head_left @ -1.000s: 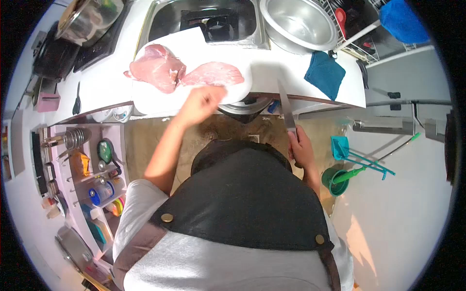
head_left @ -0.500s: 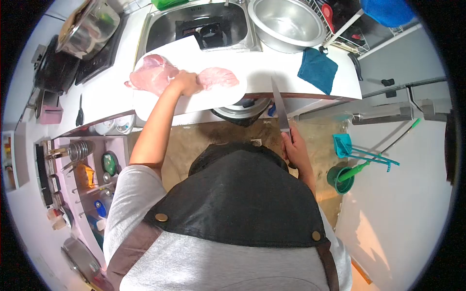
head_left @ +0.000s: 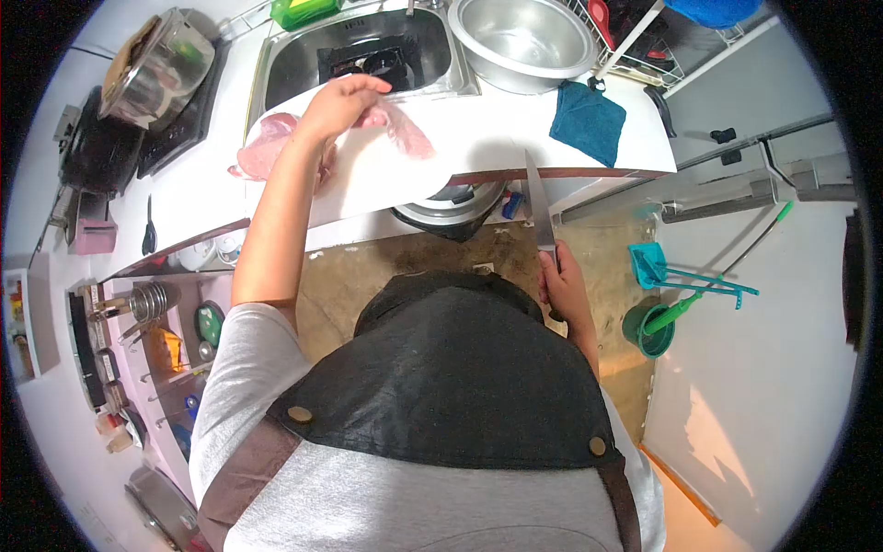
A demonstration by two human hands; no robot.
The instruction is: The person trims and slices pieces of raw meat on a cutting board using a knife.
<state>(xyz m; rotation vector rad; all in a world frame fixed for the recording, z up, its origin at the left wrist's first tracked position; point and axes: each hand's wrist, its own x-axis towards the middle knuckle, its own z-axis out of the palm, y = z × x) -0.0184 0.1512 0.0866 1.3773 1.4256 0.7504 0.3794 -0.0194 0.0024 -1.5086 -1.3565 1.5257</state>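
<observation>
My left hand (head_left: 342, 106) is raised over the white cutting board (head_left: 372, 189), its fingers pinched at the upper end of a thin slice of raw meat (head_left: 409, 135). The slice hangs tilted, its lower end at or near the board; the exact grip is partly hidden. A larger piece of raw pink meat (head_left: 264, 156) lies on the left of the board, partly behind my forearm. Down by the right side of my apron, my right hand (head_left: 564, 283) is closed around the handle of a knife (head_left: 539, 204), blade pointing up toward the counter.
Behind the board is a steel sink (head_left: 260, 92) with a black item in it. A large metal basin (head_left: 524, 46) and a blue cloth (head_left: 589, 124) are to the right. Scissors (head_left: 149, 227) lie at left. A lidded pot (head_left: 446, 210) shows below the counter edge.
My left hand has moved up and away from me, and the meat slice, flat on the board before, is now lifted at one end. My right hand holds the knife almost unmoved.
</observation>
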